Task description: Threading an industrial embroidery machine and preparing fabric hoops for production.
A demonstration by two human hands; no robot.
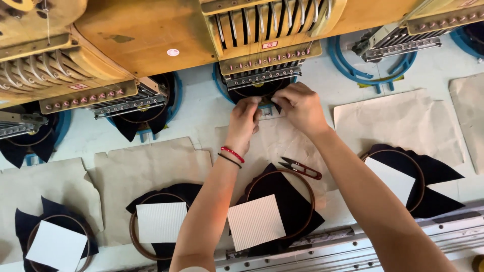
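Note:
My left hand [245,119] and my right hand [299,106] reach side by side under the middle embroidery head [266,60], fingers pinched at the front edge of a blue hoop holding dark fabric [252,93]. What the fingertips grip is too small to tell. Red and black bands circle my left wrist [232,155]. A small thread snip with red handles [301,168] lies on the brown paper between my forearms. Just below it sits a brown hoop with dark cloth and a white ribbed square [256,222].
Yellow embroidery heads [126,30] line the top, each over a blue hoop. More hooped dark cloths with white squares lie at left [160,221], far left [55,244] and right [398,176]. Brown paper sheets [403,118] cover the pale table. A metal rail [353,247] runs along the near edge.

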